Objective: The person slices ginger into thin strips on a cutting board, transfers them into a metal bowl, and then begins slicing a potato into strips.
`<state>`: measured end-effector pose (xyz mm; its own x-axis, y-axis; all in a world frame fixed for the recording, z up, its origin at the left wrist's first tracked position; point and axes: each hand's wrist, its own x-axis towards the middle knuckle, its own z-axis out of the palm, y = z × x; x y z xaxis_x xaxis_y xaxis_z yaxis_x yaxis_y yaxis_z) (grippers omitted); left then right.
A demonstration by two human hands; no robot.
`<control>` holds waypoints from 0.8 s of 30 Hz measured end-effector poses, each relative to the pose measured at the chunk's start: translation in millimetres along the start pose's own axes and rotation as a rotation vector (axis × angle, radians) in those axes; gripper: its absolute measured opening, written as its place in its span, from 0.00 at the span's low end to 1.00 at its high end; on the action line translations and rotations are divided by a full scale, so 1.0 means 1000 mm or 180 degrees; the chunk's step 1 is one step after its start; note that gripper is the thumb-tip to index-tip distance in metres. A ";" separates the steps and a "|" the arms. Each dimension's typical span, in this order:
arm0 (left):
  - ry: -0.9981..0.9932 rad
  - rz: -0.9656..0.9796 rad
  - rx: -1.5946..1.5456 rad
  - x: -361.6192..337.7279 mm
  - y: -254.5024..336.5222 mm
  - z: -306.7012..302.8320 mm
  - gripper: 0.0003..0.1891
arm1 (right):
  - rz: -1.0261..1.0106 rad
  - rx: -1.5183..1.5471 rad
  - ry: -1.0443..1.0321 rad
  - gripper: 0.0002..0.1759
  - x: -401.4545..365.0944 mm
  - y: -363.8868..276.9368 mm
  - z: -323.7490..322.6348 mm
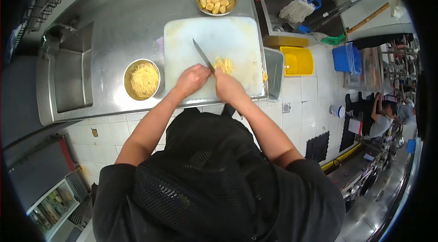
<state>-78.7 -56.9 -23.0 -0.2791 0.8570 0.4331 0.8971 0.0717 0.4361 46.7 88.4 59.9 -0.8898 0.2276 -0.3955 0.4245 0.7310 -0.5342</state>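
A white cutting board (182,36) lies on the steel counter in front of me. My right hand (228,87) is closed around the handle end of a kitchen knife (200,51), whose blade points up and left across the board. Close beside it, my left hand (194,79) is curled with its fingertips near the knife's handle end; whatever is in them is hidden. A small pile of thin yellow strips (223,64) lies on the board just above my right hand. A steel bowl (128,87) of similar strips stands left of the board.
Above the board stands a bowl (199,5) of yellow peeled chunks. A sink (73,75) is at the left, another basin with a mop (296,11) at upper right. Grey (273,71) and yellow (299,60) tubs sit right of the counter. People (381,118) work far right.
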 end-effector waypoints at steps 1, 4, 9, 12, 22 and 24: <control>0.0021 0.0010 0.0025 0.002 -0.002 -0.001 0.09 | 0.0042 -0.0084 -0.0076 0.14 -0.010 -0.005 -0.004; 0.0163 0.0074 0.0014 0.001 0.005 -0.002 0.09 | 0.0181 -0.0059 -0.0053 0.14 -0.002 -0.003 0.008; -0.0283 0.0072 0.0057 0.002 0.003 -0.009 0.09 | 0.0017 -0.0101 0.0020 0.14 0.008 -0.003 -0.006; -0.0277 0.0006 0.0026 -0.001 0.003 -0.008 0.11 | 0.0179 -0.0122 -0.0124 0.13 -0.005 -0.005 0.003; -0.0300 -0.0097 -0.0008 -0.003 0.007 -0.009 0.12 | 0.0035 0.0285 0.0137 0.15 0.015 0.007 0.020; -0.0259 -0.0128 -0.0036 -0.003 0.005 -0.009 0.11 | -0.0089 0.0506 0.0318 0.15 0.018 0.008 0.019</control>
<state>-76.6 -63.2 -15.3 -0.2857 0.8922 0.3497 0.8816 0.1017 0.4608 37.4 86.0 33.9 -0.9105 0.2772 -0.3069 0.4135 0.6289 -0.6585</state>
